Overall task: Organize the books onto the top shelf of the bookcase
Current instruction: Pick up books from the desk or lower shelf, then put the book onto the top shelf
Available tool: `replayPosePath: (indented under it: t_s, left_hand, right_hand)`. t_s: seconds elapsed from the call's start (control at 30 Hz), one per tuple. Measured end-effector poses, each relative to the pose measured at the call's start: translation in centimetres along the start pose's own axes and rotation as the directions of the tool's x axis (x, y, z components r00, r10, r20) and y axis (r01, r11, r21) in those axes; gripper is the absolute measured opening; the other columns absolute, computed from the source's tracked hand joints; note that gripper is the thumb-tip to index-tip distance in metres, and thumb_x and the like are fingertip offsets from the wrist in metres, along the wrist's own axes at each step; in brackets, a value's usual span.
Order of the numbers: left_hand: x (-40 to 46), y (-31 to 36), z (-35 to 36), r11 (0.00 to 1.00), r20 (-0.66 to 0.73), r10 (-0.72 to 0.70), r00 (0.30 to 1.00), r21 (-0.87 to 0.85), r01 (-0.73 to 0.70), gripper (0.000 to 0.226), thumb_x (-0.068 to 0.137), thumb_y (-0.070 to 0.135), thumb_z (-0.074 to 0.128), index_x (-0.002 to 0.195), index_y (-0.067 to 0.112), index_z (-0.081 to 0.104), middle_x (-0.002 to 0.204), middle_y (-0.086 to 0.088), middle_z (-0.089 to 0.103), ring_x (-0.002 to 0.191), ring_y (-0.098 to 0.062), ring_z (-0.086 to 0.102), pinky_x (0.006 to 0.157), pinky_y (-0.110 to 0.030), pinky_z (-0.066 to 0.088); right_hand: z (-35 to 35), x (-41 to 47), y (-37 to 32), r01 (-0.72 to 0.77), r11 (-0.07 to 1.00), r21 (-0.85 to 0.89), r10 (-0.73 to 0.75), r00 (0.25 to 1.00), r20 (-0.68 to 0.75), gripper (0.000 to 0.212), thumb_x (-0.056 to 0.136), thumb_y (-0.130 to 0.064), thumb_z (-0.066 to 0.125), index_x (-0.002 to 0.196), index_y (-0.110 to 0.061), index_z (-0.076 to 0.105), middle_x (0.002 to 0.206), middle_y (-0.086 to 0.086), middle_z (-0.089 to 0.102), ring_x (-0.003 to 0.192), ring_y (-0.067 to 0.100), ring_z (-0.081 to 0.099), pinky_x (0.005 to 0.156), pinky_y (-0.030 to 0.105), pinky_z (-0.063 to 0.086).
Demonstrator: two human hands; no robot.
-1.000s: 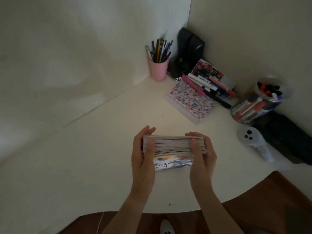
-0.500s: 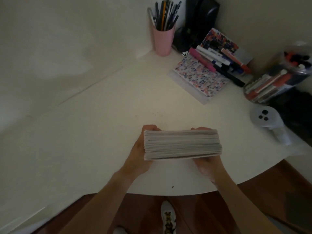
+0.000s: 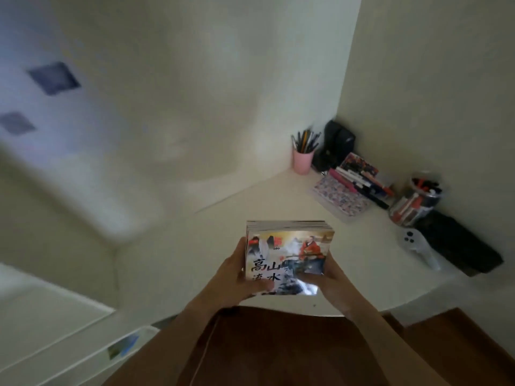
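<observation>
Both hands, left hand (image 3: pixel 239 277) and right hand (image 3: pixel 331 277), clamped the book stack (image 3: pixel 287 257) from either side, held above the desk (image 3: pixel 228 246) edge. Risk: thin glossy books could slide apart if side pressure eased.

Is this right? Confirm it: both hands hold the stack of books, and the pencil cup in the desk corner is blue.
Not quite. The head view shows the pencil cup is pink. Otherwise correct: left hand and right hand hold the stack of books.
</observation>
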State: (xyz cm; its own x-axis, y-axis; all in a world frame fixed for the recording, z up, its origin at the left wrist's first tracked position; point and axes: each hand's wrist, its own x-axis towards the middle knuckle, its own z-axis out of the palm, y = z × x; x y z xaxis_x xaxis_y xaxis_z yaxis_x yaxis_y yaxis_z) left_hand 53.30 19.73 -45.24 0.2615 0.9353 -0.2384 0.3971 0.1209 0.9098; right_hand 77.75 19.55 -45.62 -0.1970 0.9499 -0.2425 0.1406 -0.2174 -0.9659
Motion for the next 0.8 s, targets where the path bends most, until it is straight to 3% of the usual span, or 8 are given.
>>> replayPosePath:
  t_s: [0.07, 0.17, 0.3, 0.4, 0.5, 0.67, 0.73, 0.8]
  left_hand:
    - [-4.1, 2.4, -4.2, 0.999, -0.059, 0.038, 0.998, -0.006, -0.038, 0.089, 0.078, 0.017, 0.09, 0.149, 0.031, 0.037, 0.125, 0.007, 0.071, 0.113, -0.017, 0.071, 0.085, -0.035, 0.062]
    - [-10.9, 7.3, -10.9, 0.995, -0.171, 0.096, 0.981, -0.013, -0.1, 0.093, 0.08, 0.016, 0.089, 0.154, 0.035, 0.035, 0.134, 0.014, 0.066, 0.119, -0.011, 0.067, 0.089, -0.028, 0.059]
    - [-20.0, 15.4, -19.0, 0.969, -0.347, 0.238, 0.907, 0.027, -0.244, 0.09, 0.075, 0.021, 0.091, 0.147, 0.041, 0.041, 0.13, 0.018, 0.068, 0.115, -0.007, 0.069, 0.09, -0.029, 0.059]
    - [-25.3, 20.6, -23.4, 0.94, -0.478, 0.327, 0.815, 0.073, -0.333, 0.081, 0.072, 0.014, 0.092, 0.137, 0.039, 0.05, 0.115, 0.016, 0.074, 0.103, -0.01, 0.074, 0.078, -0.025, 0.061]
    - [-28.3, 24.7, -26.0, 0.895, -0.561, 0.391, 0.73, 0.049, -0.442, 0.072, 0.074, 0.01, 0.088, 0.13, 0.039, 0.053, 0.109, 0.014, 0.077, 0.096, -0.008, 0.075, 0.072, -0.02, 0.059]
    - [-28.1, 29.3, -28.3, 0.815, -0.756, 0.423, 0.501, 0.076, -0.574, 0.047, 0.086, 0.025, 0.08, 0.124, 0.043, 0.057, 0.107, 0.02, 0.076, 0.097, -0.004, 0.074, 0.081, -0.028, 0.063]
    - [-26.3, 31.2, -29.7, 0.804, -0.805, 0.462, 0.372, 0.203, -0.559, 0.045, 0.088, 0.033, 0.08, 0.125, 0.04, 0.055, 0.108, 0.02, 0.074, 0.098, -0.003, 0.073, 0.086, -0.035, 0.063]
    - [-23.7, 33.3, -31.2, 0.786, -0.834, 0.517, 0.193, 0.373, -0.493, 0.047, 0.088, 0.04, 0.078, 0.126, 0.034, 0.051, 0.106, 0.019, 0.073, 0.096, -0.002, 0.071, 0.082, -0.031, 0.062]
  right_hand:
    - [3.3, -1.1, -4.5, 0.063, 0.997, 0.053, -0.065, 0.997, 0.047, 0.072, 0.076, -0.02, 0.079, 0.139, -0.006, 0.046, 0.136, 0.012, 0.058, 0.132, 0.023, 0.053, 0.114, 0.047, 0.041]
    - [9.0, -3.3, -13.1, 0.141, 0.986, 0.088, -0.15, 0.984, 0.093, 0.063, 0.08, -0.011, 0.077, 0.134, 0.001, 0.046, 0.135, 0.024, 0.055, 0.127, 0.03, 0.056, 0.111, 0.052, 0.043]
    - [15.7, -6.5, -24.7, 0.275, 0.955, 0.112, -0.291, 0.942, 0.167, 0.052, 0.083, -0.023, 0.074, 0.128, -0.008, 0.054, 0.127, 0.017, 0.063, 0.117, 0.029, 0.063, 0.107, 0.057, 0.045]
    - [19.1, -7.7, -32.1, 0.374, 0.913, 0.163, -0.4, 0.898, 0.181, 0.034, 0.086, -0.013, 0.072, 0.119, -0.019, 0.066, 0.116, 0.004, 0.074, 0.111, 0.025, 0.068, 0.105, 0.055, 0.048]
    - [21.3, -9.1, -38.7, 0.415, 0.871, 0.264, -0.473, 0.855, 0.214, 0.037, 0.077, -0.011, 0.071, 0.113, -0.019, 0.072, 0.11, 0.005, 0.077, 0.104, 0.03, 0.072, 0.098, 0.051, 0.052]
    - [23.0, -7.8, -46.8, 0.439, 0.858, 0.267, -0.505, 0.818, 0.275, 0.024, 0.091, -0.001, 0.059, 0.111, -0.005, 0.071, 0.103, 0.016, 0.077, 0.088, 0.033, 0.076, 0.074, 0.042, 0.063]
    - [23.1, -5.7, -50.3, 0.487, 0.853, 0.185, -0.521, 0.808, 0.274, 0.027, 0.092, -0.002, 0.059, 0.117, -0.001, 0.069, 0.107, 0.018, 0.076, 0.088, 0.032, 0.075, 0.074, 0.039, 0.063]
    - [23.6, -3.4, -53.9, 0.608, 0.791, 0.07, -0.607, 0.767, 0.206, 0.036, 0.096, -0.01, 0.061, 0.132, -0.006, 0.06, 0.113, 0.009, 0.073, 0.099, 0.026, 0.07, 0.082, 0.035, 0.055]
